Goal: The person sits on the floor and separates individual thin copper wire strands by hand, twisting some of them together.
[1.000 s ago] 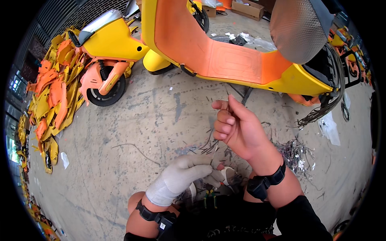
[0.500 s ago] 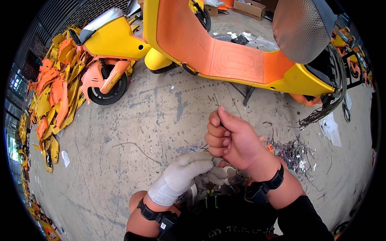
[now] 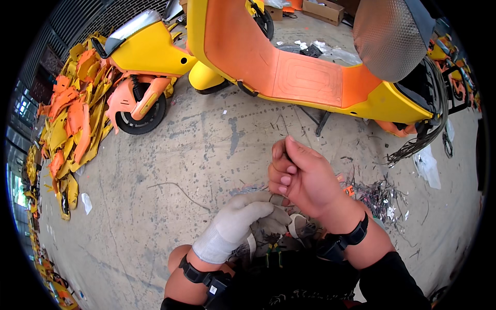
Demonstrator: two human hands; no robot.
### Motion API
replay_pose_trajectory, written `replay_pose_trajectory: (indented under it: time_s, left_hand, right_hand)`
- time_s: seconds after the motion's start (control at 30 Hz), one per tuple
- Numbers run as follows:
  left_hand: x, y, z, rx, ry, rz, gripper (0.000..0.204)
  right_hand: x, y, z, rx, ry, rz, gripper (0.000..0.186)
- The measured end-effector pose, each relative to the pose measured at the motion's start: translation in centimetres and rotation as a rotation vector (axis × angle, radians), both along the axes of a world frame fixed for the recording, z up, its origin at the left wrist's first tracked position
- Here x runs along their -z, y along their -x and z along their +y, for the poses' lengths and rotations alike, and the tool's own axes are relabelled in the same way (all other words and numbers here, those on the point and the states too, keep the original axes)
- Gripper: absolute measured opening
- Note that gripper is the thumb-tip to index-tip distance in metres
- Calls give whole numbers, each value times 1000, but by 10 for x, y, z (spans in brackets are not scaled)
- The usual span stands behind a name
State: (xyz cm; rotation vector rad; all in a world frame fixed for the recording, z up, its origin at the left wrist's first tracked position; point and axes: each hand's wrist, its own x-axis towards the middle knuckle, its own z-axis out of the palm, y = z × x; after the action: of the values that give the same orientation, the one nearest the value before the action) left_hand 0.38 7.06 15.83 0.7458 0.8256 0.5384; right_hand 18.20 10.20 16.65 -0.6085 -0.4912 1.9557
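Observation:
My right hand (image 3: 305, 178) is bare and closed in front of me, the thumb pressed on the curled index finger. A thin dark wire (image 3: 285, 125) sticks up past the thumb tip. Just below and to the left, my left hand (image 3: 240, 219) wears a light grey glove. Its fingers are bent together close under the right fist, and a thin strand shows between the two hands. Some of the left fingertips are hidden. Below the hands lies a small tool with yellow-green handles (image 3: 275, 250), partly covered by my dark clothing.
A yellow and orange scooter (image 3: 305, 77) stands ahead, with a bundle of cables (image 3: 439, 121) hanging at its right end. Cut wire scraps (image 3: 380, 199) lie on the floor at right. Body panels (image 3: 72, 124) are heaped at left beside another scooter's front wheel (image 3: 142, 116).
The right hand's fingers have shifted slightly, and it sits a little further right in the picture. The whole view has moved slightly. Both hands stay closed and near each other.

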Motion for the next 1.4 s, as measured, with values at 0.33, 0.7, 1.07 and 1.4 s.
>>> replay_pose_trajectory:
  time_s: [0.33,0.7,1.07,1.4]
  left_hand:
    - [-10,5,1,-44,-92,-53,37]
    - [-11,5,-2,-62,-265,150,30]
    - [-15,13,1,17,-337,486,24]
    - [-22,26,1,-130,-222,348,27]
  right_hand:
    - [-6,-8,-2,-146,-328,-667,45]
    - [-4,-8,-8,-83,-773,-1076,20]
    - [-8,-13,-3,-350,-699,-1330,20]
    - [-2,-25,6,-257,-413,-1145,25]
